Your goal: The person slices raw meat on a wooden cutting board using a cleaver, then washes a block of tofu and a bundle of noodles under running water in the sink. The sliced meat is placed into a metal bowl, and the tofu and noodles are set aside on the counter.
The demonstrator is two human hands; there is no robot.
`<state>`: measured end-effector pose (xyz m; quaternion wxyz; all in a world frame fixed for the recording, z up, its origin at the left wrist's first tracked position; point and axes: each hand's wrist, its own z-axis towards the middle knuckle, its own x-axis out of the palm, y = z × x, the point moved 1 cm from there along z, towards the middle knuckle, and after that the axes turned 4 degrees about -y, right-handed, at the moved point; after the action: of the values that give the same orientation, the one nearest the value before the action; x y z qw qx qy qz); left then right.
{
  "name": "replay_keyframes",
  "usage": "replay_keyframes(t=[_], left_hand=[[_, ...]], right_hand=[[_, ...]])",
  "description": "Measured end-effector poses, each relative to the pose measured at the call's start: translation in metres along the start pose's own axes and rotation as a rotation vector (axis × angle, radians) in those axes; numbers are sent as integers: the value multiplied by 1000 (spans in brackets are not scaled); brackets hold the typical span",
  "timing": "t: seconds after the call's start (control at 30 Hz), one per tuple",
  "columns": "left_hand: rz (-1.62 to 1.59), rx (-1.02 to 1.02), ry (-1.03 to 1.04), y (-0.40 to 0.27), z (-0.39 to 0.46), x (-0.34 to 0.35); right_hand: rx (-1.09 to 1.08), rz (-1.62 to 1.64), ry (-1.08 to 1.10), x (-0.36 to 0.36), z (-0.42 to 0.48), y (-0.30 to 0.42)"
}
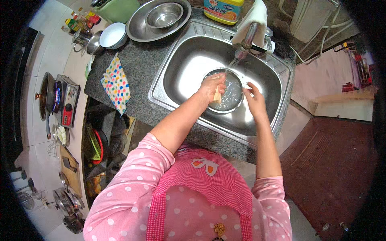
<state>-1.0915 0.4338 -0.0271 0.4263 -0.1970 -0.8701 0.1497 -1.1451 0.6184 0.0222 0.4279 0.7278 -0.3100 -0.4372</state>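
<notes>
My left hand (213, 86) is over the left side of a round metal bowl (209, 107), closed around a pale yellow bundle (217, 95) whose exact kind I cannot tell. Most of the bundle is hidden by the fingers. The bowl holds rippling clear water (230, 90) and rests in a stainless steel sink (187, 75). A stream runs into it from the faucet (248, 39), which has a white cloth (251, 18) draped over it. At the bowl's right rim is my right hand (254, 98), fingers bent; whether they grip the rim is unclear.
Left of the sink lies a dotted cloth (116, 86) on the granite counter (141, 72). Behind are a large metal basin (135, 28), white bowls (113, 34) and a yellow detergent jug (223, 12). Far left, a pan (45, 96) stands over a lit portable gas stove (67, 102).
</notes>
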Motion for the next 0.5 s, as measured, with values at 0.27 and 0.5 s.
replay_keyframes(t=[0.27,0.5], left_hand=[[211,44,-210,-4,-4,22],[403,176,-279,7,27,-11]], right_hand=[[-54,231,94,44,-19,-32],[-16,214,138,63,-27,-36]])
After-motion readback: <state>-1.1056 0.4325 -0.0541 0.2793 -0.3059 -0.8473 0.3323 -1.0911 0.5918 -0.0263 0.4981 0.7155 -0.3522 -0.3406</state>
